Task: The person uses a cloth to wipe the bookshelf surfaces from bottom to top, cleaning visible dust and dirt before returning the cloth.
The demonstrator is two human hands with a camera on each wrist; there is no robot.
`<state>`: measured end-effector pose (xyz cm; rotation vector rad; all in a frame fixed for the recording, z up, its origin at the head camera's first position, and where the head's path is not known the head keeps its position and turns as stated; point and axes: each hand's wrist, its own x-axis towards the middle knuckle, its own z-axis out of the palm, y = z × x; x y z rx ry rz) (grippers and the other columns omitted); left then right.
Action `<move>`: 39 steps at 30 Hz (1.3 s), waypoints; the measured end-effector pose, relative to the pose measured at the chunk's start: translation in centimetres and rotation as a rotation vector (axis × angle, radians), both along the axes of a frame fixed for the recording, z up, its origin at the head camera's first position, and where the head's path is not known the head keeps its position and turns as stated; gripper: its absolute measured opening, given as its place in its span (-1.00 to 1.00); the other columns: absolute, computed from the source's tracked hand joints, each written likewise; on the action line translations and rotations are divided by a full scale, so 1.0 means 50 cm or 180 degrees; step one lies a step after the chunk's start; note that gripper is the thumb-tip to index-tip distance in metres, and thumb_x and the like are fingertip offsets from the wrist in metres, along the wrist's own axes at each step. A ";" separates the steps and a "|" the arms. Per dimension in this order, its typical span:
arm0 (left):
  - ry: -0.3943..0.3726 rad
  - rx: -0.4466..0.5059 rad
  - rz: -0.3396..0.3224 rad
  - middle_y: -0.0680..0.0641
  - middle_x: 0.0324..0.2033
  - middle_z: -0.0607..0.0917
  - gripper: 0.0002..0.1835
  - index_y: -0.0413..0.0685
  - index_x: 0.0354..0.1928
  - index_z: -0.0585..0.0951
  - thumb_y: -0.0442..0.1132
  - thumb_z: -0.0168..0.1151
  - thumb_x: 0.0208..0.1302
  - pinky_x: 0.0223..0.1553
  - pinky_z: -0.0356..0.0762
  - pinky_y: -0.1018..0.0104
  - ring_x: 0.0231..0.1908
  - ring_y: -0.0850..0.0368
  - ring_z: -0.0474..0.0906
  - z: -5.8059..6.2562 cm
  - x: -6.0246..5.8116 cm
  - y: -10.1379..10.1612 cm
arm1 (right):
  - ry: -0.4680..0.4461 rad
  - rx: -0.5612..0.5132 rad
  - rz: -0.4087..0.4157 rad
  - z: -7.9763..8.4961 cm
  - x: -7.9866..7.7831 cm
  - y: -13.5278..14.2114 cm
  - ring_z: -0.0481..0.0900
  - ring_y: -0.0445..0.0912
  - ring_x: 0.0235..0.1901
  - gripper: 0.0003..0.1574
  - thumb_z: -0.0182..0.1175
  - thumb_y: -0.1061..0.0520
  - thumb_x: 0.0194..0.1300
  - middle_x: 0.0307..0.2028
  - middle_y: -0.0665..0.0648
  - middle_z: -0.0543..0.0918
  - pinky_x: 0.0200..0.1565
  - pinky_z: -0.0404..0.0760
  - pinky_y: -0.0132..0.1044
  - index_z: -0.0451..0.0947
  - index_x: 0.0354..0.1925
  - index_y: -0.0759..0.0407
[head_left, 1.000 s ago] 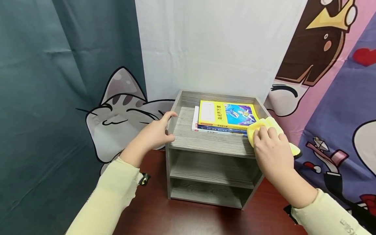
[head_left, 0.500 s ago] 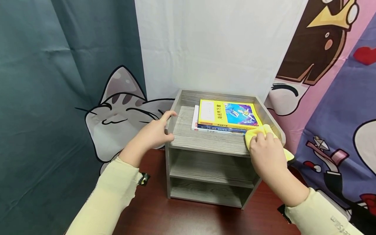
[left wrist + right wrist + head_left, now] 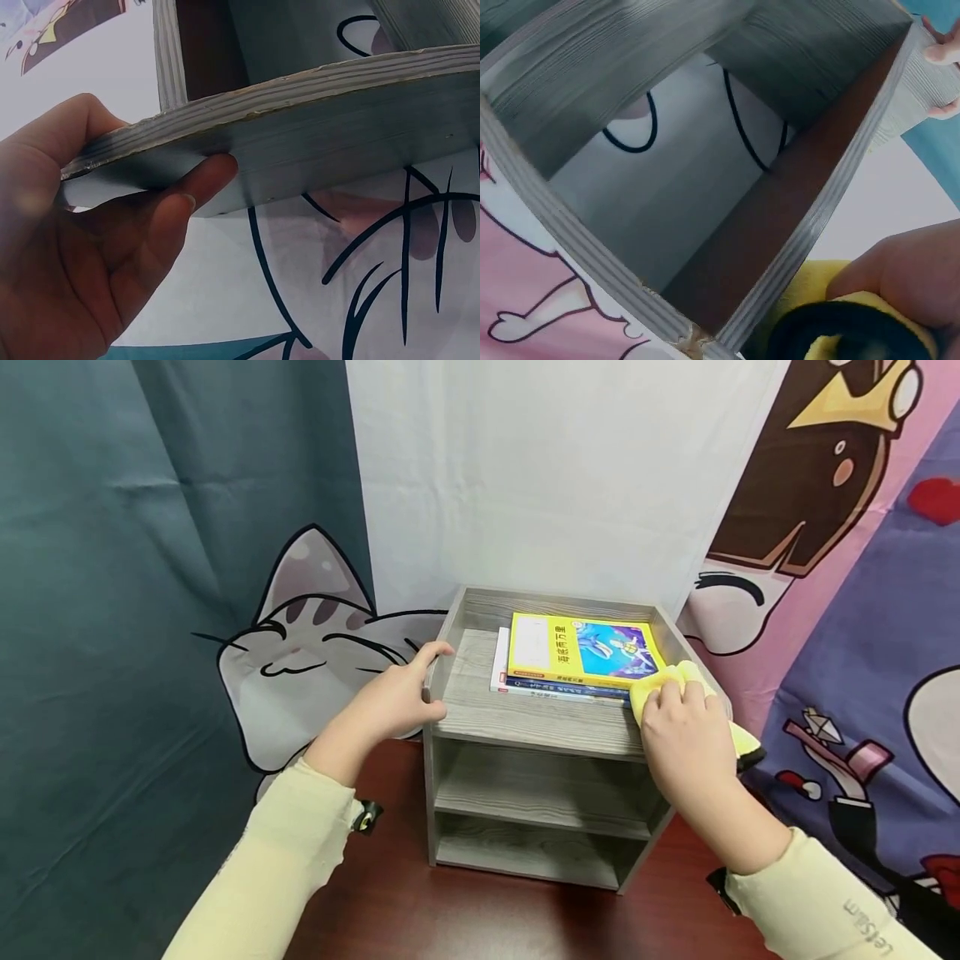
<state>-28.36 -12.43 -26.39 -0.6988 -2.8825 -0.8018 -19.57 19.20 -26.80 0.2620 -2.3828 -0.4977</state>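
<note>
Since the earlier frame, the right grip (image 3: pixel 690 739) and its cloth (image 3: pixel 680 673) have shifted slightly up and right; the left grip (image 3: pixel 390 700) has stayed put. Left of centre, that left grip straddles the rim of the shelf (image 3: pixel 540 724), parted just enough to pinch the side board; being stiff, this rim looks a sound place to steady it. Books (image 3: pixel 585 647) lie stacked near centre; their smooth covers may slip if dragged. Right of centre, the cloth sits at the shelf's right wall, bunched under curled fingers; it should be soft, light and limp, best held gathered in the palm. Left wrist shows a fingertip (image 3: pixel 214 176) at the board's outer face, hidden in the head view; right wrist shows the cloth's dark edge (image 3: pixel 851 312) looping in a fold, but no books.
</note>
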 end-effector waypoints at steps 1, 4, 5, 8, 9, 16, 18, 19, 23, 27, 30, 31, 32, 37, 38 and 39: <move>-0.0008 -0.0003 -0.0005 0.01 -0.70 0.45 -0.22 0.24 0.28 0.12 -0.26 0.15 -0.05 -0.65 0.24 0.28 -0.74 0.14 0.29 0.000 0.000 0.001 | -0.0003 0.0006 -0.0005 -0.004 0.001 0.000 0.33 0.21 -0.51 -0.79 0.21 0.41 -0.09 -0.55 0.36 0.37 -0.54 0.32 -0.03 0.44 -0.43 0.56; 0.0006 -0.0007 -0.0040 0.02 -0.69 0.49 -0.22 0.23 0.28 0.12 -0.25 0.16 -0.05 -0.64 0.27 0.28 -0.73 0.14 0.32 0.002 0.001 0.004 | -0.0005 -0.0146 0.0004 -0.014 0.004 0.002 0.33 0.22 -0.56 -0.81 0.19 0.42 -0.10 -0.57 0.37 0.38 -0.60 0.33 -0.01 0.45 -0.43 0.56; 0.0020 -0.0004 -0.0049 0.02 -0.69 0.49 -0.22 0.22 0.28 0.12 -0.25 0.16 -0.05 -0.64 0.27 0.28 -0.73 0.14 0.32 0.002 0.002 0.005 | -0.0026 -0.0228 0.0001 -0.016 0.005 0.001 0.33 0.23 -0.58 -0.82 0.18 0.42 -0.10 -0.57 0.38 0.39 -0.63 0.33 -0.01 0.45 -0.43 0.55; 0.0051 0.0010 -0.0049 0.02 -0.71 0.46 -0.22 0.22 0.28 0.12 -0.26 0.16 -0.05 -0.65 0.25 0.29 -0.74 0.15 0.30 0.003 0.004 0.005 | -0.0193 -0.0614 -0.0074 -0.018 0.007 -0.002 0.33 0.26 -0.59 -0.84 0.16 0.38 -0.13 -0.56 0.39 0.39 -0.71 0.30 0.02 0.43 -0.47 0.49; 0.0063 0.0013 -0.0041 0.02 -0.72 0.44 -0.22 0.22 0.28 0.13 -0.27 0.15 -0.06 -0.66 0.23 0.30 -0.75 0.15 0.28 0.003 0.005 0.004 | -0.0275 -0.0765 -0.0121 -0.017 0.007 -0.003 0.34 0.28 -0.58 -0.82 0.17 0.35 -0.14 -0.55 0.39 0.39 -0.72 0.30 0.04 0.43 -0.47 0.47; 0.0162 -0.0031 -0.0002 0.01 -0.74 0.42 -0.22 0.19 0.28 0.13 -0.26 0.15 -0.06 -0.68 0.23 0.30 -0.77 0.15 0.28 0.004 0.012 -0.013 | -0.0893 -0.1452 -0.0376 -0.001 0.000 -0.017 0.41 0.30 -0.49 -0.63 0.15 0.17 0.00 -0.39 0.43 0.44 -0.53 0.37 0.12 0.50 -0.26 0.44; 0.0180 -0.0045 -0.0013 0.01 -0.74 0.42 -0.22 0.19 0.28 0.12 -0.25 0.15 -0.06 -0.67 0.24 0.30 -0.76 0.15 0.28 0.004 0.011 -0.020 | -0.0970 -0.1537 -0.0372 0.002 -0.003 -0.026 0.43 0.31 -0.46 -0.60 0.13 0.15 0.02 -0.36 0.44 0.46 -0.49 0.38 0.13 0.51 -0.21 0.42; 0.0187 -0.0051 -0.0022 0.02 -0.74 0.42 -0.21 0.18 0.29 0.12 -0.25 0.16 -0.06 -0.67 0.24 0.29 -0.76 0.15 0.28 0.004 0.011 -0.022 | -0.1001 -0.1565 -0.0363 0.002 -0.005 -0.032 0.44 0.31 -0.45 -0.59 0.12 0.15 0.02 -0.35 0.44 0.47 -0.47 0.38 0.13 0.51 -0.19 0.42; 0.0132 -0.0079 -0.0067 0.03 -0.74 0.42 -0.17 0.19 0.33 0.09 -0.21 0.17 -0.05 -0.65 0.27 0.28 -0.74 0.16 0.29 0.006 0.010 -0.025 | -0.1006 -0.1604 -0.0336 -0.001 -0.011 -0.067 0.46 0.28 -0.42 -0.57 0.14 0.13 0.02 -0.32 0.40 0.50 -0.43 0.39 0.11 0.53 -0.16 0.39; -0.0050 -0.0087 -0.0031 0.01 -0.74 0.38 -0.28 0.28 0.36 0.06 -0.09 0.01 0.12 -0.61 0.30 0.24 -0.71 0.12 0.30 0.010 0.010 -0.018 | -0.1036 -0.1589 -0.0353 -0.006 -0.019 -0.115 0.45 0.20 -0.42 -0.59 0.18 0.10 0.01 -0.32 0.34 0.49 -0.43 0.39 0.04 0.54 -0.19 0.37; -0.0160 -0.0056 0.0008 -0.05 -0.63 0.47 -0.43 0.37 0.38 0.06 -0.03 -0.26 0.30 -0.48 0.36 0.19 -0.59 0.08 0.40 0.013 0.010 -0.013 | -0.1074 -0.1576 -0.0352 -0.008 -0.027 -0.150 0.43 0.16 -0.42 -0.60 0.20 0.09 0.00 -0.32 0.31 0.49 -0.44 0.38 0.00 0.54 -0.22 0.35; -0.0193 -0.0028 -0.0004 -0.07 -0.57 0.52 -0.46 0.39 0.38 0.06 -0.02 -0.35 0.34 -0.42 0.38 0.17 -0.55 0.08 0.44 0.013 0.009 -0.012 | -0.1089 -0.1576 -0.0355 -0.009 -0.029 -0.160 0.42 0.15 -0.42 -0.60 0.20 0.08 0.00 -0.32 0.31 0.48 -0.45 0.38 -0.02 0.54 -0.22 0.34; -0.0219 0.0012 -0.0025 -0.09 -0.50 0.56 -0.47 0.41 0.38 0.06 -0.02 -0.42 0.37 -0.36 0.39 0.16 -0.51 0.09 0.48 0.013 0.008 -0.013 | -0.1095 -0.1581 -0.0355 -0.009 -0.032 -0.169 0.42 0.14 -0.41 -0.61 0.20 0.08 0.00 -0.32 0.30 0.48 -0.45 0.39 -0.02 0.55 -0.22 0.33; -0.0457 0.0481 -0.0281 -0.14 -0.20 0.58 -0.50 0.48 0.39 0.07 0.09 -0.56 0.44 -0.38 0.50 0.13 -0.52 0.09 0.57 0.011 -0.002 -0.025 | -0.1144 -0.1591 -0.0348 -0.009 -0.043 -0.210 0.42 0.11 -0.38 -0.61 0.19 0.05 0.01 -0.31 0.28 0.46 -0.41 0.42 -0.04 0.55 -0.23 0.31; -0.0480 0.0555 -0.0338 -0.15 -0.19 0.57 -0.50 0.48 0.39 0.06 0.11 -0.56 0.45 -0.41 0.51 0.14 -0.54 0.08 0.57 0.011 -0.004 -0.028 | -0.1150 -0.1590 -0.0336 -0.009 -0.044 -0.218 0.42 0.11 -0.37 -0.61 0.19 0.05 0.01 -0.31 0.27 0.46 -0.39 0.42 -0.04 0.55 -0.24 0.30; -0.0508 0.0609 -0.0383 -0.17 -0.21 0.55 -0.50 0.49 0.39 0.05 0.13 -0.56 0.45 -0.45 0.52 0.15 -0.55 0.07 0.56 0.011 -0.006 -0.030 | -0.1173 -0.1595 -0.0329 -0.008 -0.045 -0.227 0.42 0.11 -0.36 -0.60 0.19 0.04 0.01 -0.30 0.27 0.45 -0.39 0.43 -0.05 0.55 -0.23 0.30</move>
